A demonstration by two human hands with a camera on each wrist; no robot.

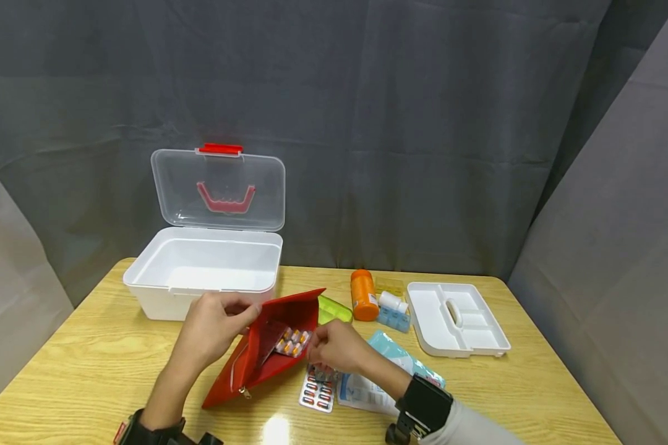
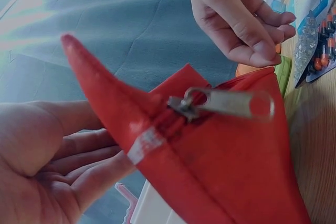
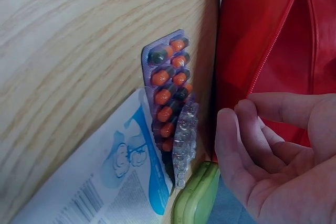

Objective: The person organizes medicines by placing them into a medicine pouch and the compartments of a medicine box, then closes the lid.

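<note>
My left hand [image 1: 214, 324] grips the rim of a red zip pouch [image 1: 225, 383], thumb on top, and keeps its mouth spread. In the left wrist view, fingers pass behind the pouch beside its metal zipper pull [image 2: 236, 103]. Capsule blister packs [image 1: 292, 342] show inside. My right hand [image 1: 336, 347] is at the pouch's right edge, fingers loosely bent, fingertips close to the rim; nothing shows between them. Below it lie a blister pack of orange-and-black capsules [image 3: 165, 87] and a clear blister pack [image 3: 185, 142], partly covered by the hand in the head view.
A white box [image 1: 200, 296] with its clear lid raised stands back left. Right of the pouch are a green case [image 1: 334, 309], an orange bottle [image 1: 363, 296], a white bottle [image 1: 392, 302], a blue pill organizer [image 1: 394, 319], blue-white packets [image 1: 395, 352] and a white divided tray [image 1: 431, 334].
</note>
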